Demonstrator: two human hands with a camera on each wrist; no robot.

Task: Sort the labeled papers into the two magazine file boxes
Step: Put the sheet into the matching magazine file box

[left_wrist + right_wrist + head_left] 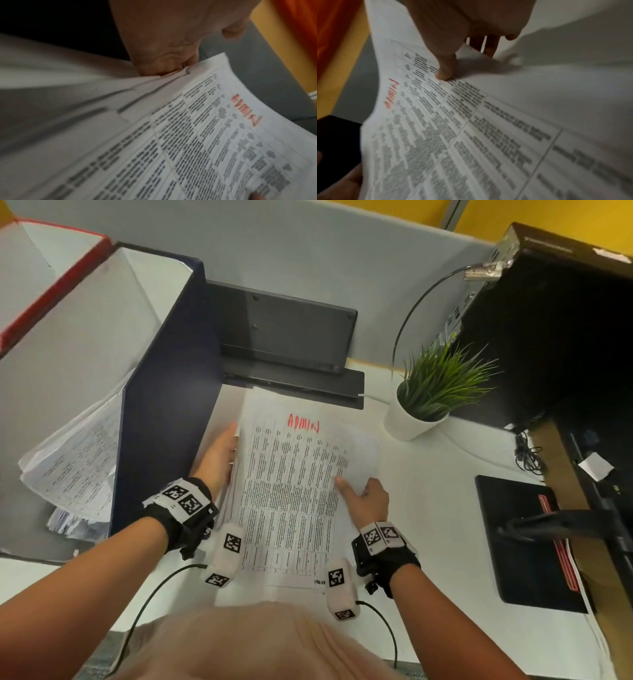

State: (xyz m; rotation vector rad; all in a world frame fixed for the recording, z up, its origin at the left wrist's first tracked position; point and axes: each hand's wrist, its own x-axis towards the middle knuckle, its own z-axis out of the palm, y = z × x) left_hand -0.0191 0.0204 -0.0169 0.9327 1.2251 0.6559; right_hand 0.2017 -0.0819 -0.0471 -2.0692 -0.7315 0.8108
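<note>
A printed sheet labelled "ADMIN" [291,491] in red tops a loose stack of papers on the white desk [438,508]. My left hand [219,457] holds the stack's left edge, fingers tucked in among the sheets [163,65]. My right hand [363,494] pinches the sheet's right edge, thumb [445,70] on the print and fingers underneath. The sheet [453,128] curves up between both hands. At left stand a dark blue file box [164,405], with several papers [75,463] leaning inside, and a red-edged file box [51,289].
A black flat device [284,337] leans on the grey partition behind the stack. A potted plant [431,398] stands at the right rear, beside a black computer tower [565,337]. A black notebook [524,542] lies near the desk's right edge.
</note>
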